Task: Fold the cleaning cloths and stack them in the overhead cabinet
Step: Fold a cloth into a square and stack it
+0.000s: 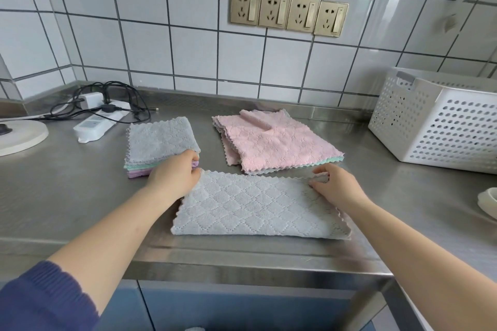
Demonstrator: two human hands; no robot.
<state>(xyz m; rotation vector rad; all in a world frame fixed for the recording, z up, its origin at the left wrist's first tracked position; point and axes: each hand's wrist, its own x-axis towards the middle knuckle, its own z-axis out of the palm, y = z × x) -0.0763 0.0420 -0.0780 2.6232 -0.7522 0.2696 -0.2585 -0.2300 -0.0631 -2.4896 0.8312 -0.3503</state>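
Left hand [176, 173] pinches the far left corner of the grey cloth [252, 209]; right hand [334, 185] pinches its far right corner. Folded in half, the cloth lies near the front edge of the steel surface [67, 191]. Beyond sit a folded stack [158, 142] left, touching the left fingers, and unfolded pink-topped cloths [271, 140] right. A white basket [441, 118] stands far right, bare steel between.

Counted on the counter [67, 204]: two cloth piles [158, 142], one separate grey cloth [252, 207], one basket [441, 126], four wall sockets [289, 12].

Head view (wide-angle) — down over near counter [80, 196].
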